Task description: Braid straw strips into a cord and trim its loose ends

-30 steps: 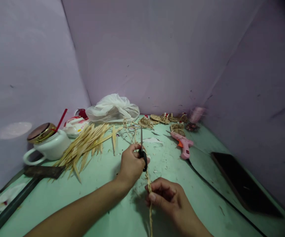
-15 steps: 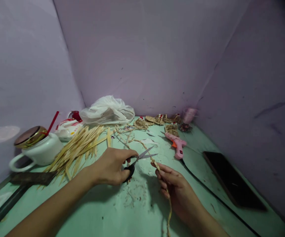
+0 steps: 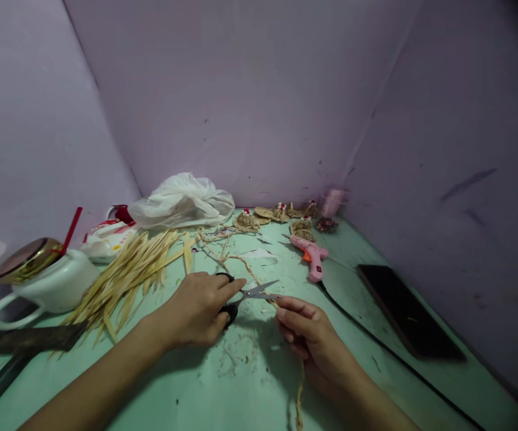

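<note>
My left hand [image 3: 200, 305] is closed on black-handled scissors [image 3: 253, 291], with its fingers through the loops. The blades point right and stand a little apart, at a braided straw cord [image 3: 245, 266]; whether they touch it I cannot tell. My right hand [image 3: 308, 329] pinches that cord between thumb and fingers just right of the blade tips. One end of the cord hangs below the right hand toward the front edge of view; the rest runs back across the table. Small straw scraps lie beneath the hands.
Dry straw strips [image 3: 128, 269], a white mug [image 3: 63, 284] and a dark-bladed tool [image 3: 38, 338] lie left. A white plastic bag [image 3: 187, 200] and small woven straw hats [image 3: 246, 220] sit at the back. Right are a pink glue gun [image 3: 312, 257] with its cable and a phone [image 3: 409, 311].
The scissor blades have come closer to the cord beside my right fingers and opened less wide. The whole view has shifted slightly, moving the table objects left.
</note>
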Action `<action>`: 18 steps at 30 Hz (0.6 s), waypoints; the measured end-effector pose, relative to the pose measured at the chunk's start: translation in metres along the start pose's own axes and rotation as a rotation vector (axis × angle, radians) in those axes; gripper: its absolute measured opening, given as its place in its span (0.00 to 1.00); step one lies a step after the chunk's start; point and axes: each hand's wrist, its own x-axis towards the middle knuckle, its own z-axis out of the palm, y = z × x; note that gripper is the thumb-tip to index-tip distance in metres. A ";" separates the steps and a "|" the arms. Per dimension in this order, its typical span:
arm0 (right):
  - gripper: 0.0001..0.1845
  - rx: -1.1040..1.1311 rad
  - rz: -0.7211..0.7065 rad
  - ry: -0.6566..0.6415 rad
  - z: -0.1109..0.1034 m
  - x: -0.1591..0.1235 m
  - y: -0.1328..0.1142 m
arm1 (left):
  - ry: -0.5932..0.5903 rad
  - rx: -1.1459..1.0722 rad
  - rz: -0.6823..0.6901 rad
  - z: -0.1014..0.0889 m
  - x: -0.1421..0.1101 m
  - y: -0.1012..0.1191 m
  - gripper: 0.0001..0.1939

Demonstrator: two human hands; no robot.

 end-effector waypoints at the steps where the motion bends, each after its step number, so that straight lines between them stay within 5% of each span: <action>1: 0.15 -0.001 0.005 -0.004 0.000 0.000 0.000 | -0.004 0.018 0.004 0.000 0.000 0.000 0.29; 18: 0.14 0.017 0.073 -0.076 -0.001 -0.003 -0.008 | -0.062 0.028 0.084 -0.004 0.000 0.000 0.28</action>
